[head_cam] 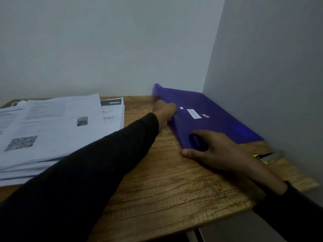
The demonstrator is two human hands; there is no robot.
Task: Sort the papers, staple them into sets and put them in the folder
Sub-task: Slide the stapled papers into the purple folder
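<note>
1. Your left hand point(165, 111) grips the left edge of the blue folder point(208, 117); its contents cannot be seen.
2. Your right hand point(215, 149) pinches the folder's near corner.
3. The folder lies on the wooden table point(174, 186), right of the paper stack point(52, 130).

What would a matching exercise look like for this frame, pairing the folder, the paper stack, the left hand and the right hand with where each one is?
Things:
1. blue folder
2. paper stack
3. left hand
4. right hand

Places or states:
A. grips the folder's near corner, thumb at its edge
B. lies on the left part of the wooden table
C. holds the folder's left edge, near the white snap button
D. lies by the right-hand wall, with a white label on it

Pairs: 1-D, 2-B, 3-C, 4-A
</note>
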